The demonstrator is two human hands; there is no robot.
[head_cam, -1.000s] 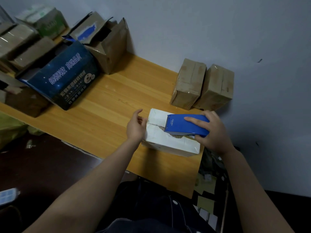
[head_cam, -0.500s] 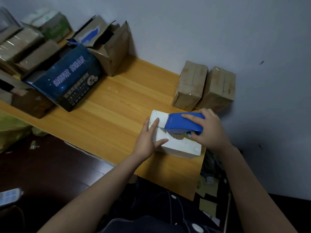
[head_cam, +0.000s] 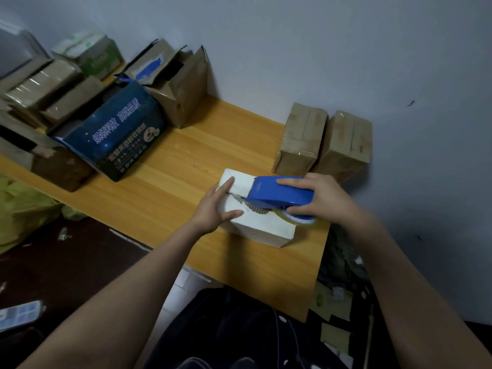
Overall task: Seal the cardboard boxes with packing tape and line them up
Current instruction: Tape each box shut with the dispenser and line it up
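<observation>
A small white box lies near the front right of the wooden table. My left hand rests flat on the box's left end, fingers straight, pressing it down. My right hand grips a blue tape dispenser that sits on top of the box, its toothed edge pointing left along the box's seam. Two brown boxes wrapped in tape stand side by side against the wall, just behind the white box.
A dark blue printed carton and several open brown cartons crowd the table's left and back. The table's right edge runs close to my right wrist. Scraps litter the floor at the right; a yellow-green bag lies left.
My left hand moved from the box's left side onto its top and now presses there. The dispenser tilted up and slid rightward along the box.
</observation>
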